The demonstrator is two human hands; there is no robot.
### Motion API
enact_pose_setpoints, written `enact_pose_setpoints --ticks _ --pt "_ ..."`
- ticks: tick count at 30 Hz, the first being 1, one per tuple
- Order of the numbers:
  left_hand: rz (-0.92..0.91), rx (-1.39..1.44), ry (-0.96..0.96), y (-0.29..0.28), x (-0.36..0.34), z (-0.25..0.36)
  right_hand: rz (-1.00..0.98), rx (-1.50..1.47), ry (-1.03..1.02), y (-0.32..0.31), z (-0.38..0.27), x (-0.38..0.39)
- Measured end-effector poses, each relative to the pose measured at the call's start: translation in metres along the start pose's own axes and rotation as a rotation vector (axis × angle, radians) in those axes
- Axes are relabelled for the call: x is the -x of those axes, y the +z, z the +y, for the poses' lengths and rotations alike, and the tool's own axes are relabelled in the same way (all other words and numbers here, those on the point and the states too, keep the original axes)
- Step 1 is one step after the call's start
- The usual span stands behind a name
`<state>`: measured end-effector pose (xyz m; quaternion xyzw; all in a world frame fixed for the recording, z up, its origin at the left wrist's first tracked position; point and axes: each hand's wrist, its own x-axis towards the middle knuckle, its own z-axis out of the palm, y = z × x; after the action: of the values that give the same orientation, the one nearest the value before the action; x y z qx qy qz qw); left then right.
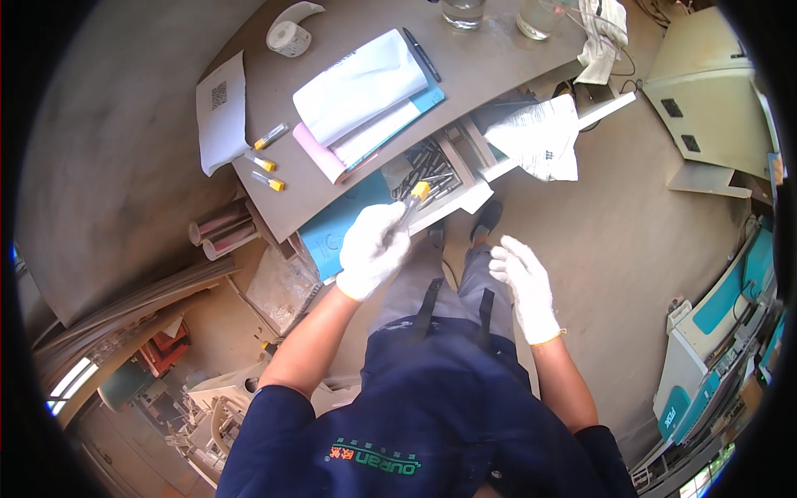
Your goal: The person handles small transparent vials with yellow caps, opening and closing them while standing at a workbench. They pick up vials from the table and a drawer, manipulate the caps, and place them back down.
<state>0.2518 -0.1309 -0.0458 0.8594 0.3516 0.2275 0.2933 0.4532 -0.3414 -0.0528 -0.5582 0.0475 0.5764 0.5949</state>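
My left hand, in a white glove, is closed around a small clear tube with a yellow end. It holds the tube tilted at the front of an open drawer. Inside that drawer lie several metal rod-shaped bits, loosely heaped. My right hand, also gloved in white, hovers in front of my legs with its fingers stretched out and nothing in them. Three similar tubes with yellow ends, one of them nearest the papers, lie at the table's left corner.
On the grey table are a paper roll, a printed sheet, stacked papers, a black pen and glass jars. Crumpled paper hangs over a second open drawer. A cabinet and a teal-white machine stand right.
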Motion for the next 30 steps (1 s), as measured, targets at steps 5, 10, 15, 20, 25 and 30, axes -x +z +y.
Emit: enact_pose_setpoints --ticks 5,10,15,20,25,30 --pt "0.025 0.960 -0.608 -0.070 0.005 0.080 -0.361 0.178 -0.142 0.106 -0.073 0.013" --pt "0.004 1.159 -0.531 -0.113 0.001 0.102 -0.436 0.384 -0.263 0.154 -0.114 0.040" --pt "0.034 1.172 -0.353 -0.134 -0.001 0.111 -0.432 0.453 -0.431 0.174 -0.133 0.066" --pt "0.041 1.195 -0.179 -0.142 -0.001 0.109 -0.417 0.548 -0.544 0.180 -0.140 0.080" --pt "0.030 1.204 -0.153 -0.146 -0.001 0.105 -0.386 0.628 -0.654 0.187 -0.144 0.087" --pt "0.039 1.083 -0.141 -0.146 -0.004 0.100 -0.364 0.648 -0.706 0.189 -0.146 0.091"
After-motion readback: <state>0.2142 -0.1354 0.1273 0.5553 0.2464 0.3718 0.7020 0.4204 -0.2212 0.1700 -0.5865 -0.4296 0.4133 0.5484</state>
